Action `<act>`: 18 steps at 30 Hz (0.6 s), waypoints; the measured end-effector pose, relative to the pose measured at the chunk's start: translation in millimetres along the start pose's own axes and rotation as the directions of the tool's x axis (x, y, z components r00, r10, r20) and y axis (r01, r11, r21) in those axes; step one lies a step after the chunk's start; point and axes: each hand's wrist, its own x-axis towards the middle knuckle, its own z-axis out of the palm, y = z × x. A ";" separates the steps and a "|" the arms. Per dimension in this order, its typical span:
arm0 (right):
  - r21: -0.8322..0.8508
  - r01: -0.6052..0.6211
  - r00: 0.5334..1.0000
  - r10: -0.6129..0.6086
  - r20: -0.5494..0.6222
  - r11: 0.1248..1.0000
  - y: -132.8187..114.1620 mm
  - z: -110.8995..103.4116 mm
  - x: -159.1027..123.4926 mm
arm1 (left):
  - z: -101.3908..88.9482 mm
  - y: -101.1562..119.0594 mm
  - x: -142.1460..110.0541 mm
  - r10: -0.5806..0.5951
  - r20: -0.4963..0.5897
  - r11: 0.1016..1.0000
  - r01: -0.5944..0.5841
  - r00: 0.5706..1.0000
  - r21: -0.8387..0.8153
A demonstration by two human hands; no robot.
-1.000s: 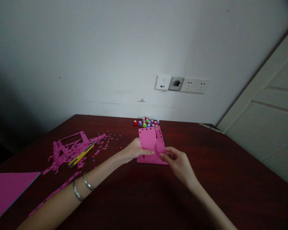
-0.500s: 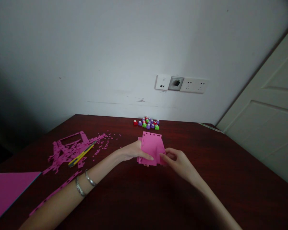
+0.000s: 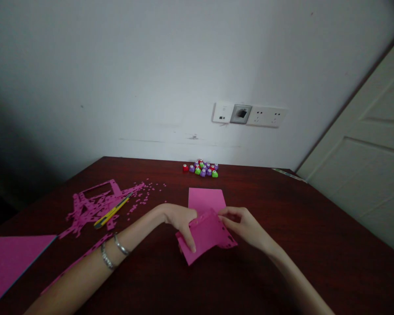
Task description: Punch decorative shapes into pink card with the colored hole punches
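Note:
A pink foam-like sheet with holes along its edges is held tilted above the table's near middle. My left hand grips its left side, thumb on top and the other fingers mostly hidden beneath. At its upper right edge, my right hand pinches with thumb and forefinger. Just behind lies a plain pink rectangular sheet on the table, its near part covered by the held piece.
Several small red, purple and green pieces stand near the wall. Leftward, a yellow utility knife lies by pink offcuts and scattered bits. A large pink sheet occupies the near left. Wall sockets sit above the dark table.
The holed pink sheet has come toward me, turned and tilted, uncovering the plain pink sheet on the table. My left hand moved nearer with it; my right hand stays about where it was.

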 end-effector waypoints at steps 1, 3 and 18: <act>0.011 0.001 1.000 -0.001 0.012 1.000 -0.3 1.4 -0.6 | -0.1 -0.8 0.5 -0.009 -0.004 1.000 0.009 1.000 0.007; 0.033 -0.013 1.000 0.012 0.011 0.999 -1.3 3.6 -1.5 | 0.2 -2.5 1.7 -0.020 -0.014 1.000 0.020 1.000 0.002; 0.029 -0.052 0.933 0.059 -0.356 0.998 8.6 -2.3 5.4 | -10.5 18.9 -16.2 0.347 -0.904 0.916 0.115 0.249 0.384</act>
